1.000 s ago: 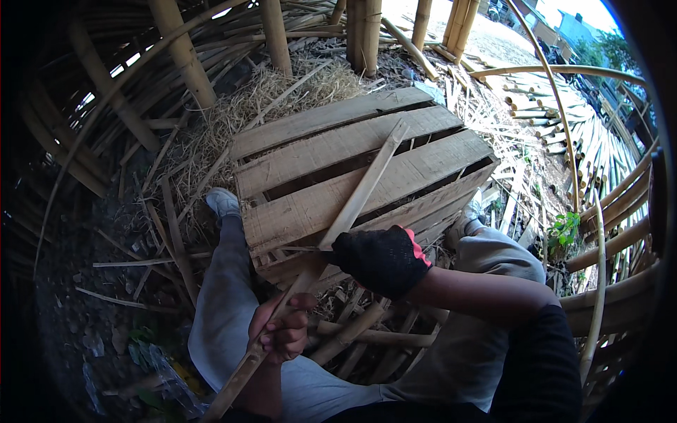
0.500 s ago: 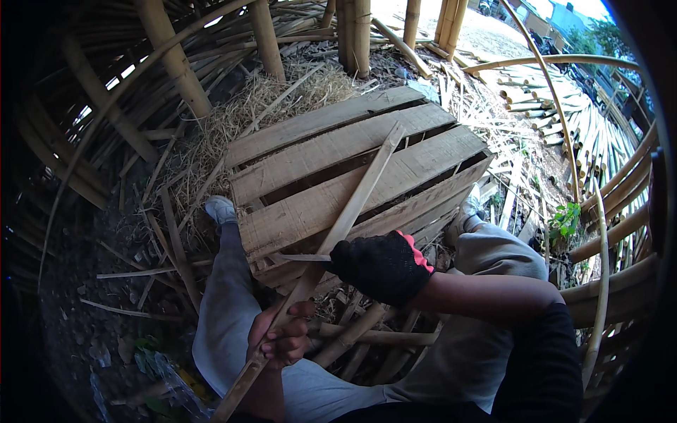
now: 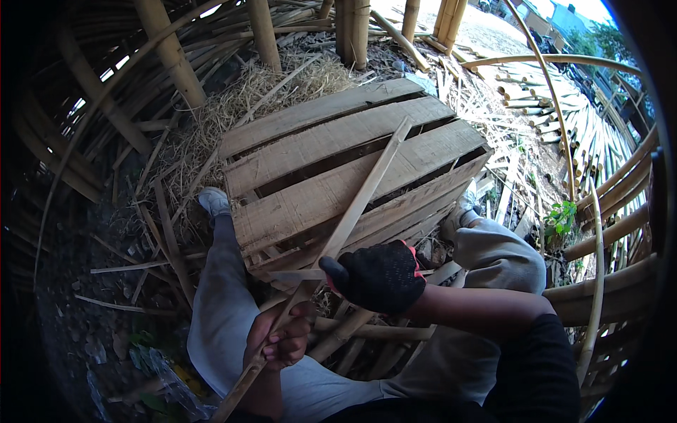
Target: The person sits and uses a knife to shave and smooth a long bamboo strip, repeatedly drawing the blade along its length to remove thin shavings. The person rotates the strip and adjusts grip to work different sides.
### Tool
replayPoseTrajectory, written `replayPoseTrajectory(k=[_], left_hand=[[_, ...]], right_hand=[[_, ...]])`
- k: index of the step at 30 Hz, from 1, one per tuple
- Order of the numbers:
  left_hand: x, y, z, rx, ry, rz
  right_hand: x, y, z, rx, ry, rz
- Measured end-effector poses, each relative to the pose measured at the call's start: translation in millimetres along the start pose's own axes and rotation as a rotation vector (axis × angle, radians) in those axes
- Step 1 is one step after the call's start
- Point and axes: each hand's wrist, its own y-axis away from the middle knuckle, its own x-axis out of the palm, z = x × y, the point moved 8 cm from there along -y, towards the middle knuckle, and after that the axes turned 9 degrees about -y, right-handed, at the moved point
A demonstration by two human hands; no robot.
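Biggest thing here is the wooden pallet (image 3: 331, 176), four weathered planks taking up the middle of the view, tilted so its far corner runs off toward 2 o'clock; what holds it up underneath is hidden. Piled behind it at 12 o'clock are thick bamboo poles (image 3: 169, 49), with a heap of dry straw (image 3: 240, 106) pressed against the pallet's upper left edge. More curved bamboo sweeps down the right side at 3 o'clock, but the fisheye bends it and the rim goes dark, so it's hard to say where one pole ends. The person's grey trouser legs (image 3: 218, 310) come in from 6 o'clock and straddle the pallet, one shoe (image 3: 211, 201) showing at 9 o'clock of it; the other foot at 3 o'clock is mostly tucked behind the planks. A long thin bamboo strip (image 3: 360, 204) lies diagonally across the pallet from about 1 o'clock down to 7 o'clock, and its lower end is cut off by the bottom edge. The right hand (image 3: 377, 275), in a black glove with a red cuff, presses down at the pallet's near edge right beside the strip; whether its grip is actually closed on the strip or on a blade I can't tell, the glove hides the fingers. The bare left hand (image 3: 278, 342) has its grip wrapped tight around the strip lower down, at 6 o'clock.
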Motion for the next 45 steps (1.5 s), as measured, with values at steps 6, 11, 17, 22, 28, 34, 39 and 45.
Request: replayPoseTrajectory(k=[6, 11, 17, 22, 28, 34, 39, 45], left_hand=[[3, -2, -6, 0.037, 0.016, 0.021], [-4, 1, -4, 0.052, 0.070, 0.019], [0, -3, -5, 0.051, 0.076, 0.086], [1, -4, 0, 0.018, -0.002, 0.040], [7, -12, 4, 0.037, -0.012, 0.009], [11, -10, 7, 0.048, -0.032, 0.013], [14, -10, 12, 0.048, 0.014, -0.035], [17, -6, 8, 0.047, 0.002, -0.036]], right_hand=[[8, 0, 7, -0.102, 0.192, -0.098], [6, -14, -28, -0.051, -0.086, -0.144], [2, -14, -29, -0.099, 0.070, -0.117], [-1, -5, -30, 0.010, 0.016, 0.018], [-7, -1, -26, 0.032, 0.043, -0.026], [-8, -4, -7, 0.117, 0.145, 0.137], [-20, -28, -97, 0.038, 0.238, -0.200], [-17, -24, -73, 0.127, 0.217, 0.058]])
